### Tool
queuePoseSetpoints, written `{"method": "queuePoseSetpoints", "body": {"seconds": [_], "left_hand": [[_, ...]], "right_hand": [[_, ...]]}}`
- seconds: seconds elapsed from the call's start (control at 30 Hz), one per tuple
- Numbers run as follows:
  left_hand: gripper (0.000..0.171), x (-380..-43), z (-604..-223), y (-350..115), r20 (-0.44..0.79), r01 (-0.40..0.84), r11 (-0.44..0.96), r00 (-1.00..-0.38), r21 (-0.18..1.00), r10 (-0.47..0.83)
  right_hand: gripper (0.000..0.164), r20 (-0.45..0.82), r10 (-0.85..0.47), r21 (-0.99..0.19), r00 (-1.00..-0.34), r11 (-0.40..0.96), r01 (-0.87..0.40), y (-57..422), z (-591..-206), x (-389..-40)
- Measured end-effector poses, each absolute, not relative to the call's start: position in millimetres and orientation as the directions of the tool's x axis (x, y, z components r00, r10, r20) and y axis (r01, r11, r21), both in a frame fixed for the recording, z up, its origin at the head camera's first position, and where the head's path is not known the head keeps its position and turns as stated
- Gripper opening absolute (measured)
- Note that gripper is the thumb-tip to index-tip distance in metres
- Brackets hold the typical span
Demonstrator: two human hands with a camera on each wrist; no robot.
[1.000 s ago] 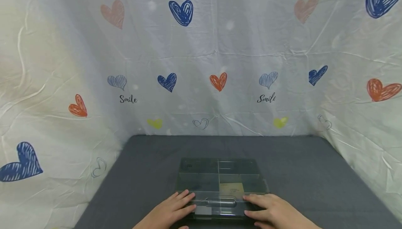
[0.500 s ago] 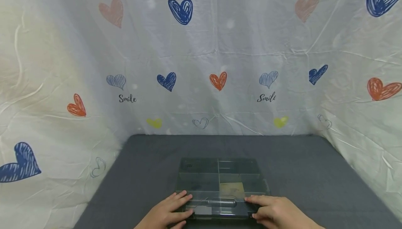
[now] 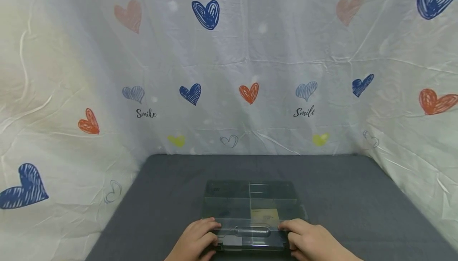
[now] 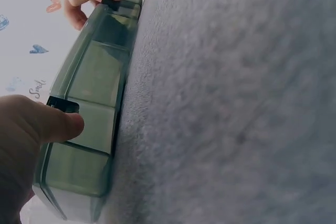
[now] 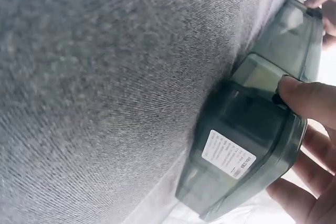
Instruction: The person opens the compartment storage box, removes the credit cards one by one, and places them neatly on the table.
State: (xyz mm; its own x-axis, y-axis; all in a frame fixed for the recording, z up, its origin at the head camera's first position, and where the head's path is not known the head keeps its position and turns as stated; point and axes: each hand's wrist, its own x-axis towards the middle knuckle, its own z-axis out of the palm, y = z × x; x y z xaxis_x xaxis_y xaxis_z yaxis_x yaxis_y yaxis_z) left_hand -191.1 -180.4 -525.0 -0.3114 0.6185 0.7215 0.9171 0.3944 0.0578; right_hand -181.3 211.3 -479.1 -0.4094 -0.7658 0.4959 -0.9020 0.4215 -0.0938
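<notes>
A green-tinted clear plastic compartment box [image 3: 227,206] lies on the table with its lid down. My left hand [image 3: 195,238] holds its front left corner, fingers bent over the lid. In the left wrist view the left thumb [image 4: 68,123] presses at a black latch [image 4: 62,103] on the front wall. At the front right, my right hand [image 3: 308,238] grips the box, index finger on the lid. Its thumb [image 5: 298,95] sits against the other black latch [image 5: 279,98] in the right wrist view. A yellowish piece [image 3: 264,216] shows through the lid.
Dark grey cloth [image 3: 171,189] covers the table beneath the box. A white curtain [image 3: 222,54] printed with hearts and "Smile" stands behind and at both sides. A white printed label [image 5: 229,153] is stuck on the box's side.
Both hands have gone from flatter fingers on the lid to bent fingers, with thumbs brought in at the front edge. The box has hardly moved.
</notes>
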Motion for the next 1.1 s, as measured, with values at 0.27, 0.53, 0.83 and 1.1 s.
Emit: {"method": "queuePoseSetpoints", "body": {"seconds": [0.27, 0.53, 0.83, 1.1], "left_hand": [[0.013, -191.5, -520.0, -177.9, 0.735, 0.918, 0.390, -0.309, 0.066, 0.604], [0.019, -192.4, -516.0, -175.1, 0.734, 0.898, 0.437, -0.262, -0.052, 0.626], [0.022, -186.6, -516.9, -174.6, 0.723, 0.884, 0.449, -0.227, -0.127, 0.652], [0.028, -186.0, -516.9, -171.3, 0.720, 0.852, 0.496, -0.238, -0.167, 0.652]], "right_hand": [[0.044, 0.517, -0.755, -0.090, -0.403, 0.420, -0.903, 206.5, -482.6, -177.2], [0.041, 0.489, -0.758, -0.131, -0.432, 0.426, -0.895, 207.3, -478.6, -176.0], [0.032, 0.438, -0.775, -0.172, -0.455, 0.425, -0.889, 210.3, -480.7, -174.6], [0.032, 0.423, -0.785, -0.173, -0.453, 0.421, -0.891, 210.8, -479.6, -174.3]]}}
